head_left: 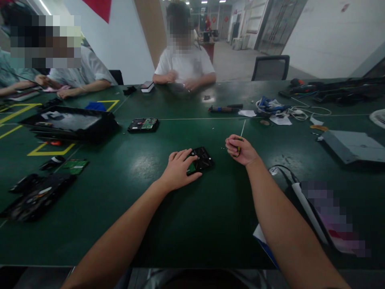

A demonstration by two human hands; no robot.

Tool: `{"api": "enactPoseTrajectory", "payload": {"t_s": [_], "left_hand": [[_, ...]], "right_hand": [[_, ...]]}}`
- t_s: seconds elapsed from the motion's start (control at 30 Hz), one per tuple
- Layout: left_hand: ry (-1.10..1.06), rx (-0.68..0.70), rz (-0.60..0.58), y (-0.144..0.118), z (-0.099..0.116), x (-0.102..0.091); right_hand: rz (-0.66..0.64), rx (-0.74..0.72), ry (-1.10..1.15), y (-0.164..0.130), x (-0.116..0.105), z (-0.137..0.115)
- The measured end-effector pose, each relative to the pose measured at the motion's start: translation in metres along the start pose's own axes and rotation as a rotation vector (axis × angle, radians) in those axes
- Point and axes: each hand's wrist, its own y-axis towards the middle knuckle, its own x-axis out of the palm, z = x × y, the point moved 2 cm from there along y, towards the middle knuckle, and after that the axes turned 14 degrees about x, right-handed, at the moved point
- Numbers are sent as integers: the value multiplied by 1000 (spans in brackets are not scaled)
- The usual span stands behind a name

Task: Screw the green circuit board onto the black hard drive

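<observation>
My left hand [177, 170] lies over the left part of a black hard drive [203, 157], thumb along its near side and fingers across the far side. A strip of green circuit board shows under the fingers. To the right, my right hand [240, 150] is raised off the drive and wrapped round a screwdriver [238, 151] with a yellow and black handle. Its thin shaft points away from me, clear of the drive. A few tiny bits, perhaps screws, lie on the green table [192, 216] between the drive and my right hand.
Another drive [143, 125] lies farther off, left of centre. At left are a black tray [69, 122], a green circuit board [75, 165] and dark dismantled parts [39, 196]. A grey metal box [353, 146], cables [272, 106] and a phone-like device [331, 224] are at right. People sit opposite.
</observation>
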Motion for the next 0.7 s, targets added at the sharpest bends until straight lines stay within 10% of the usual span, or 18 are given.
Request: {"api": "enactPoseTrajectory", "payload": {"t_s": [0.53,0.7], "left_hand": [[-198,366,-80,3,21,1],[-229,252,-71,-4,25,-5]], "right_hand": [[220,48,-144,-16,14,8],[312,105,-393,-15,17,22]]}}
